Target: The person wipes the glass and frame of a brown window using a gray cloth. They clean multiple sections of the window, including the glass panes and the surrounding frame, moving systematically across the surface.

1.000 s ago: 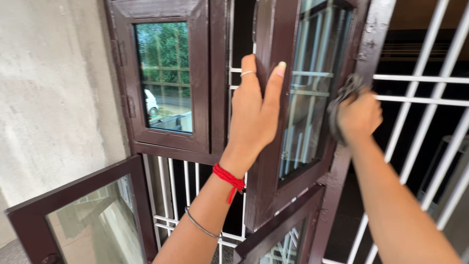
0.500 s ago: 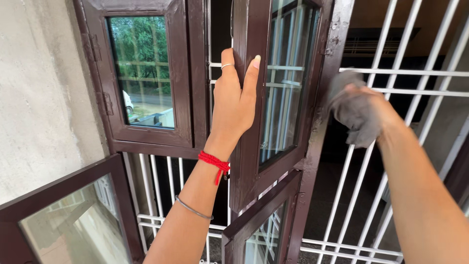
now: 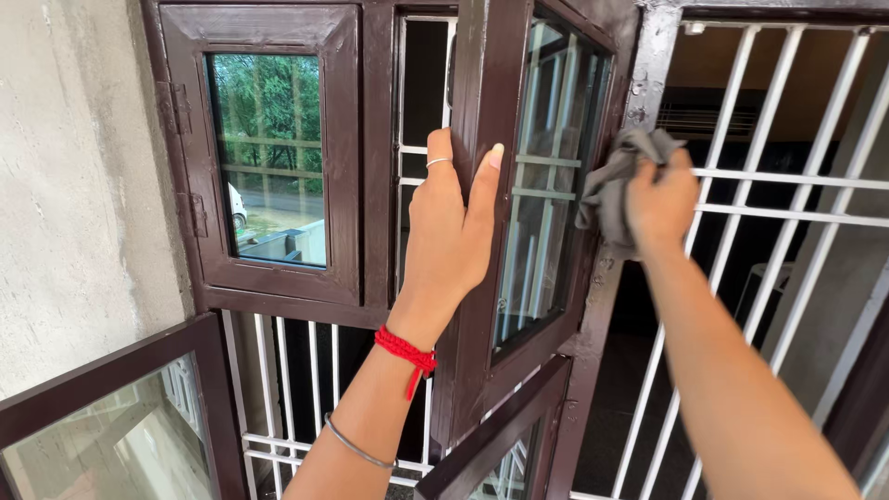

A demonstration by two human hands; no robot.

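**Wiping the Open Window**

Rough grey wall (image 3: 65, 185) filled the left side, and a big brown window frame (image 3: 375, 157) stood beside it. White bars (image 3: 787, 176) ran behind the frame, with a dark room past them. One top pane on the left (image 3: 269, 157) was shut and showed green trees. Two lower panes (image 3: 111, 435) hung open near the bottom.

I watched the open window sash (image 3: 491, 306) in the middle. It was tall and thin, with its long side going up and down. It swung out toward me, so its edge pointed at the camera and its glass (image 3: 546, 213) faced right.

The left hand (image 3: 449, 222) was wrapped around the edge of the sash, thumb on one side and fingers on the other, holding it steady. A red thread (image 3: 406, 350) and a thin bangle (image 3: 356, 446) sat on that arm.

The right hand (image 3: 662, 204) was closed tight on a bunched grey cloth (image 3: 616, 185). The cloth pressed near the hinge side of the sash, up high.

I thought a good wipe needed the left hand to keep the sash from swinging, and the cloth to press flat on the frame.
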